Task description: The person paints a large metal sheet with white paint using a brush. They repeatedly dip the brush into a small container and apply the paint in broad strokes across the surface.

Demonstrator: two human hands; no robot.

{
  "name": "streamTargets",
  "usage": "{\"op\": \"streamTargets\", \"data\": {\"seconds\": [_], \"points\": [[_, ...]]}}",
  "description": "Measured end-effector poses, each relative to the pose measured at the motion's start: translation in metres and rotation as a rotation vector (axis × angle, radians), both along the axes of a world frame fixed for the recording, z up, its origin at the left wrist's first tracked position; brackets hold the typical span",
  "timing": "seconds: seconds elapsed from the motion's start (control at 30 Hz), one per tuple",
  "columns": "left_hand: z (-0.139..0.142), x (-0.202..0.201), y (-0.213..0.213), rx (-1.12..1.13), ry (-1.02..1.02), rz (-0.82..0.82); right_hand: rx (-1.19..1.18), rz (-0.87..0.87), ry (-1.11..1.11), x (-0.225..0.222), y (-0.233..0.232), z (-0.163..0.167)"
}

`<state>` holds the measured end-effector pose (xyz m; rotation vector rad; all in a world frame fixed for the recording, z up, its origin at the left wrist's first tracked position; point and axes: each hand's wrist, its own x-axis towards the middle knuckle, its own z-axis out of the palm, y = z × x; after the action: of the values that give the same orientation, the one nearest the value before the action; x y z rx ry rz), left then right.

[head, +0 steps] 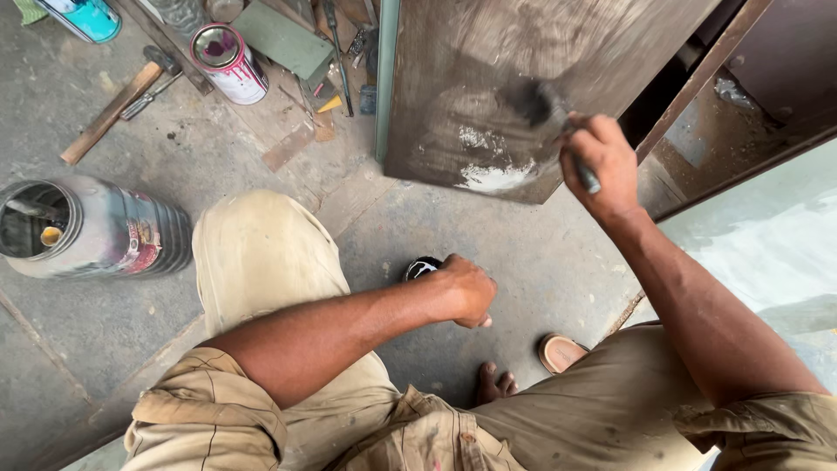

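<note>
**Brush on the dark panel, small tin held low**

The brown panel [523,78] stands upright on the concrete floor [139,323], so its face meets the brush [545,109]. The right hand [602,161] is closed round the brush handle, bristles pressed near a white patch [497,177]. The left hand [466,290] is clenched beside a small dark tin [422,267], keeping it within reach. A large ribbed can [96,228] lies left.

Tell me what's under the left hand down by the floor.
Under the left hand sits a small dark round container on the grey concrete floor. Only part of its rim and a white glint show; the hand covers the rest, so its contents cannot be seen.
</note>
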<state>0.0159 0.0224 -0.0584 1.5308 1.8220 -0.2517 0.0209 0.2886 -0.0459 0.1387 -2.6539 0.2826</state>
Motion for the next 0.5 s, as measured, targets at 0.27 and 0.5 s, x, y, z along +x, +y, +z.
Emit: {"op": "streamTargets", "data": {"seconds": [0.27,0.5], "points": [[0.006,0.001,-0.001,-0.056,0.045,-0.047,0.058,0.195,-0.354,-0.003,-0.028,-0.012],[0.005,0.002,0.013,-0.049,0.028,-0.020,0.037,0.180,-0.243,-0.024,-0.046,-0.015]]}}
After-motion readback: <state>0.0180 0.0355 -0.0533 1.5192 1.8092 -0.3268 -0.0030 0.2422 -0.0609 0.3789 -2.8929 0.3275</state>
